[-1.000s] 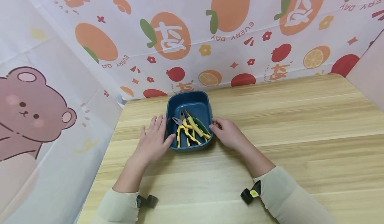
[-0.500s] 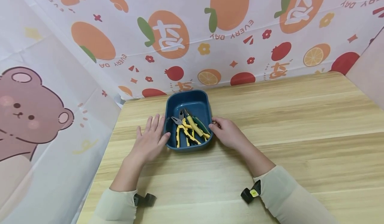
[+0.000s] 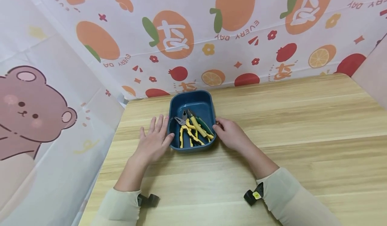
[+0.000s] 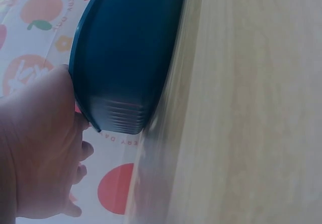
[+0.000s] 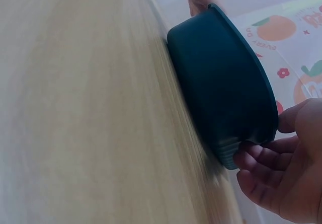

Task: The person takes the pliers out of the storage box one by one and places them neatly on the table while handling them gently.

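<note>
A dark blue plastic bin [image 3: 193,97] stands on the table, holding several pliers. Combination pliers with yellow-and-black handles [image 3: 182,132] lie on the left, their grey jaws apart. Across others rests a pair with a yellow-and-green handle [image 3: 198,126]. My left hand [image 3: 153,142] is spread flat along the bin's left side, thumb at its near left corner. My right hand [image 3: 230,133] grips the opposite side. In the right wrist view, the thumb of the right hand [image 5: 297,158] is at the rim and its curled fingers are against the ribbed outer wall.
The wooden table [image 3: 287,125] extends to the right and toward me. Behind it hangs a white fruit-print cloth [image 3: 199,27], close to the bin's far side. A bear-print cloth [image 3: 33,108] hangs at the left. Dark wrist cameras [image 3: 148,200] sit at both sleeves.
My left thumb has drawn back slightly to the left, overlapping less of the bin's rim. The right hand keeps its grip, and the pliers lie as before. The head view has shifted a little.
</note>
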Tool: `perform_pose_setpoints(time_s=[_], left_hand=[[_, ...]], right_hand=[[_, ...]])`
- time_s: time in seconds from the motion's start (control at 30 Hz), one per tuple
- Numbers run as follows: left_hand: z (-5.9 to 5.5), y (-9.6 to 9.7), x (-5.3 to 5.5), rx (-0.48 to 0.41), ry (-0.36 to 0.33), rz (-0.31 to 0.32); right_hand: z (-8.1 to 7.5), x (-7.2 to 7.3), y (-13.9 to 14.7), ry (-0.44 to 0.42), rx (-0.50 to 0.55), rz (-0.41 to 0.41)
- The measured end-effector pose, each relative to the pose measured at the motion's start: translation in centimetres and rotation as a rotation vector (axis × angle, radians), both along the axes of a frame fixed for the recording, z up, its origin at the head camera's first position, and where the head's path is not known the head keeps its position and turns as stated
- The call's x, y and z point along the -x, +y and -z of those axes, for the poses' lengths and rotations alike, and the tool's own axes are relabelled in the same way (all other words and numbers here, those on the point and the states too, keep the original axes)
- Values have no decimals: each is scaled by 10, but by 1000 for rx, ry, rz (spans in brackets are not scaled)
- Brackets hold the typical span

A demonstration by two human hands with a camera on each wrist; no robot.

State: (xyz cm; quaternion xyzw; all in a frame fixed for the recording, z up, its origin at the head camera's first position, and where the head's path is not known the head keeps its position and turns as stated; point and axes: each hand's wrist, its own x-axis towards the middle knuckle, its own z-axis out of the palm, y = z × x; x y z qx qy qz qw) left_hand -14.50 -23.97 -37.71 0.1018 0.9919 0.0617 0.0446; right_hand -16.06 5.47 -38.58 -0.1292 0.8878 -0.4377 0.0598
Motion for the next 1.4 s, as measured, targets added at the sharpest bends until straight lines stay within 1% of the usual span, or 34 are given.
perform_pose_setpoints(time_s=[0.17,0.37,0.53,0.67,0.77,1.0,1.13,1.23,1.4], left_hand=[[2,0,-2,-9,-5,-12],[2,0,-2,-15,9,-9],[1,2,-2,-12,9,-8],[0,3,-3,-6,12,-4],[-1,3,-4,-6,16,0],[-4,2,-4,-14,27,5],[-5,2,-3,-17,36,10],[-6,2,-3,-20,38,19],[-7,2,-3,-28,44,37]], right_hand=[[2,-1,-2,27,-44,-3],[3,-2,-4,72,-66,27],[1,-4,-6,151,-92,47],[0,-6,-11,219,-127,43],[-2,-8,-15,251,-153,38],[-12,-10,-22,247,-179,19],[-18,-9,-25,271,-168,1],[-20,-9,-28,269,-159,-29],[-20,-10,-32,235,-187,-75]])
